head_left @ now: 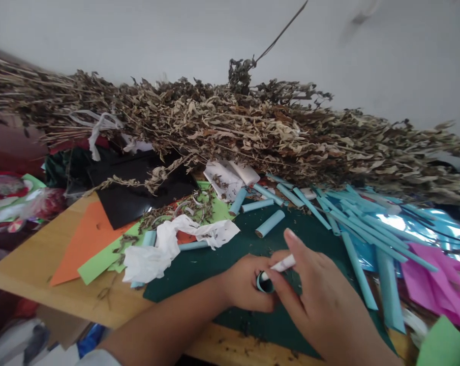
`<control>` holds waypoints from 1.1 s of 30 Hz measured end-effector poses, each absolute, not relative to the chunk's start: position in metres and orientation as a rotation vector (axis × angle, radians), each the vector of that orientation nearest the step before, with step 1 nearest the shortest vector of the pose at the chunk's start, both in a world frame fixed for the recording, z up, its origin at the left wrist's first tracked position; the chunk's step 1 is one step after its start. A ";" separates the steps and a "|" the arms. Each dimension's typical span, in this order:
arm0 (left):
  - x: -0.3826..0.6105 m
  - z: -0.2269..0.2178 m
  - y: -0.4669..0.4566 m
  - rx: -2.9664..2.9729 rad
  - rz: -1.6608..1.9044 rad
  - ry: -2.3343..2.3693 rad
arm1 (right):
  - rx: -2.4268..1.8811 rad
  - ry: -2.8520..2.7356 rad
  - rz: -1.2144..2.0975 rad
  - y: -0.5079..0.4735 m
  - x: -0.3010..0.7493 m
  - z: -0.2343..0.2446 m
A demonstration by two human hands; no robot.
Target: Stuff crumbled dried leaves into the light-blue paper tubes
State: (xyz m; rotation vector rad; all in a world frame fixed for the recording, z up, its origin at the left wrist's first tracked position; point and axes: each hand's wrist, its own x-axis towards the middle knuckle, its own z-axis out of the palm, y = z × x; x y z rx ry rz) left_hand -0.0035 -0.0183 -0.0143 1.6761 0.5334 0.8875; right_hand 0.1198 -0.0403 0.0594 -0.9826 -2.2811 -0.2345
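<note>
My left hand (248, 284) is wrapped round a light blue paper tube (266, 285), its open end facing me. Between the thumb and fingers of my right hand (317, 290) is a thin white rolled paper stick (284, 263). The stick's lower end is at the tube's mouth; how far it reaches inside is hidden. Both hands are above a dark green mat (199, 269). Just beyond them lies another short blue paper tube (270, 223). Crumpled white tissue (157, 251) rests to the left.
A long heap of dried leafy stalks (214, 117) runs along the wall. Several blue paper tubes and strips (361, 229) are piled at the right, beside pink paper (439, 284). Orange paper (85, 244), green paper (103, 262) and a black sheet (126, 193) lie on the wooden table (27, 269).
</note>
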 end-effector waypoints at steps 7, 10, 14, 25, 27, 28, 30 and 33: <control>-0.004 -0.015 -0.021 1.571 0.847 0.625 | -0.987 -2.059 -0.040 -0.040 0.130 0.071; -0.003 -0.020 -0.020 1.593 0.926 0.646 | -0.894 -1.840 0.143 -0.042 0.126 0.071; -0.001 -0.022 -0.019 1.615 0.963 0.648 | -0.781 -1.785 0.249 -0.044 0.126 0.064; -0.003 -0.019 -0.020 1.613 0.880 0.622 | -0.722 -2.118 0.002 -0.036 0.126 0.048; -0.003 -0.020 -0.019 1.617 0.893 0.615 | -0.759 -2.116 0.028 -0.036 0.125 0.046; -0.003 -0.020 -0.019 1.619 0.908 0.587 | -0.781 -2.127 0.002 -0.035 0.125 0.046; -0.004 -0.019 -0.018 1.645 0.949 0.496 | -0.791 -2.176 -0.094 -0.034 0.124 0.046; -0.004 -0.019 -0.017 1.647 0.976 0.462 | -0.780 -2.175 -0.157 -0.032 0.124 0.045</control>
